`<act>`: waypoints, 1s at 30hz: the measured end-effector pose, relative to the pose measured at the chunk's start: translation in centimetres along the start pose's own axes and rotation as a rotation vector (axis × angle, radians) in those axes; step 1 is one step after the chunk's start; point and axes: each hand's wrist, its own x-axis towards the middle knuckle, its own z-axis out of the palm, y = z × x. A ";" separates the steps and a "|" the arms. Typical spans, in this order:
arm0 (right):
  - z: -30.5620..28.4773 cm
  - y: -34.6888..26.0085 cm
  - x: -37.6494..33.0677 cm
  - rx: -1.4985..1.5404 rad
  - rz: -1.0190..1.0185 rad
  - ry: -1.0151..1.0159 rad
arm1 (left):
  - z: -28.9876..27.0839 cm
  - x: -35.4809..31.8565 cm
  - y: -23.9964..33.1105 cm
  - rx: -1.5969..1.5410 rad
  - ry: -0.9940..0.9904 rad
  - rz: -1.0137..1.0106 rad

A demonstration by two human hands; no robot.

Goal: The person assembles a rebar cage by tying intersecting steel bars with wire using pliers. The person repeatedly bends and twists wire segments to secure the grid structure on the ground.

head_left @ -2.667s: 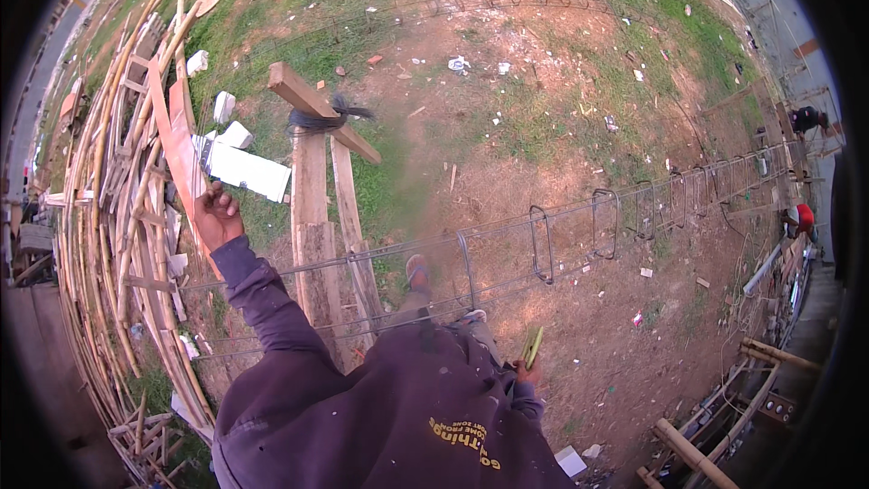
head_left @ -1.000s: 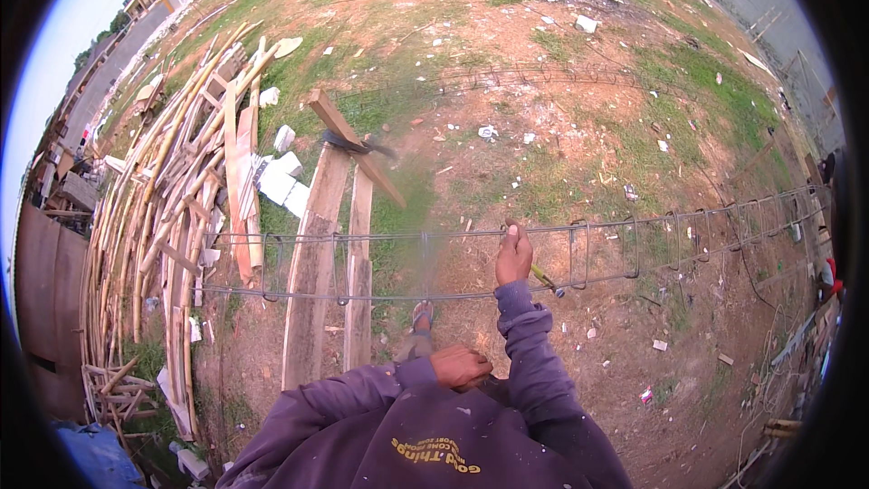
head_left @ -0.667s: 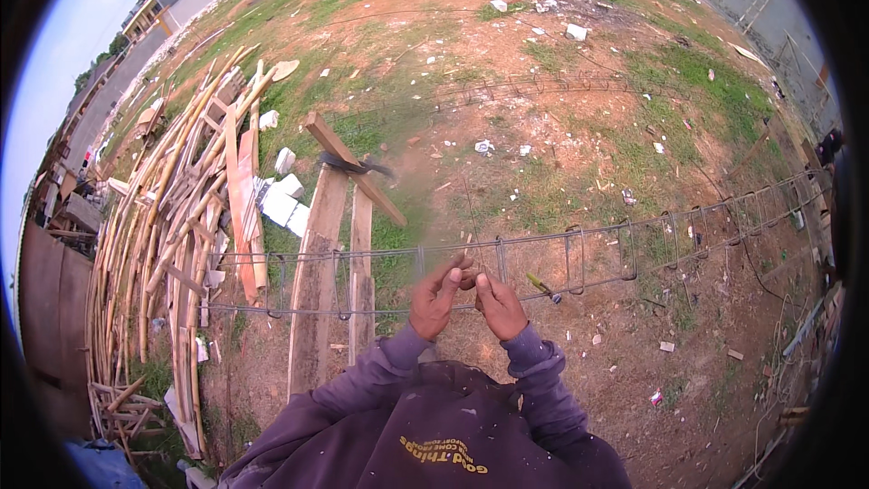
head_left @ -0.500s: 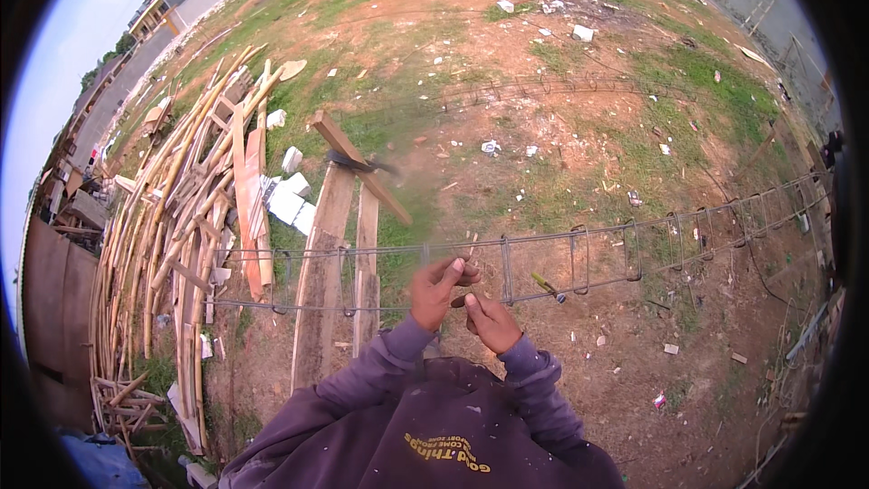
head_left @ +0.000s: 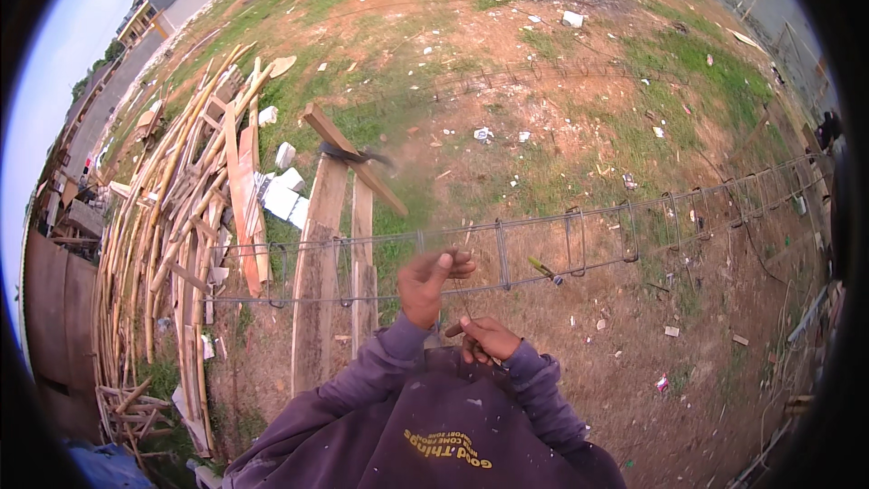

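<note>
Left hand [head_left: 425, 285] by long grey rebar cage [head_left: 501, 254]

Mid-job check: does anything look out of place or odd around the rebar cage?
The yellow-green tool looks oddly parked: unheld, at the near side of the rebar cage; whether it's hooked on, I can't tell. White scraps litter the ground. No clear damage shows.

There are two hands [head_left: 422, 288], one yellow-handled tool [head_left: 540, 266] and, the farther faint, probably two rebar frames [head_left: 501, 254].
</note>
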 end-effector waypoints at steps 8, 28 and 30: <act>1.3 0.6 0.5 0.050 -0.064 0.102 | -1.0 -0.6 0.1 0.125 -0.017 -0.074; 3.2 1.1 4.9 0.097 -0.174 0.235 | -7.5 0.9 -3.8 0.114 0.045 -0.219; 3.0 2.2 6.8 0.351 -0.266 0.305 | -8.9 0.5 -5.8 0.186 -0.020 -0.281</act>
